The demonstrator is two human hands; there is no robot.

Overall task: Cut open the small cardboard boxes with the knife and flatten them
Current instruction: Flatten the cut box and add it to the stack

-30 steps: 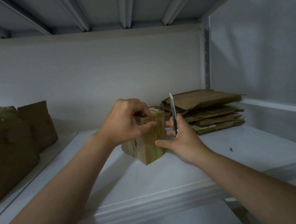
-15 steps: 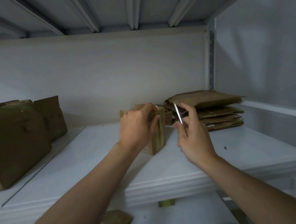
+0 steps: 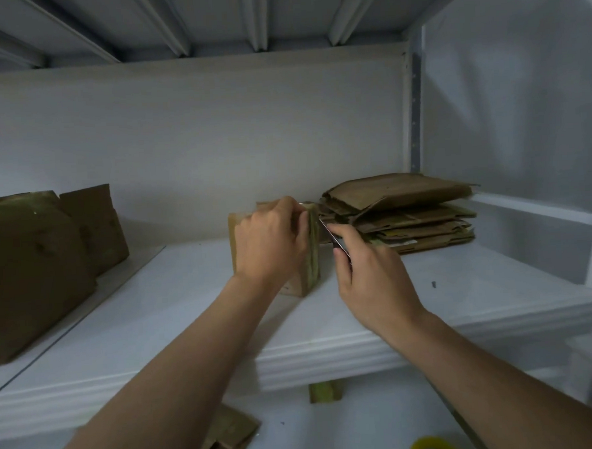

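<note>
A small cardboard box [image 3: 313, 257] stands upright on the white shelf [image 3: 189, 315], near its middle. The left hand [image 3: 271, 242] grips it from above, fingers curled over the top edge. The right hand [image 3: 369, 279] pinches a knife [image 3: 329, 233], thumb and fingers closed round the handle, with the blade slanting up to the box's upper right corner (whether the tip has gone in, I cannot tell). Just behind the knife lies a stack of flattened boxes [image 3: 407, 215]. Well apart, at the shelf's left end, sit uncut boxes [image 3: 33, 272].
</note>
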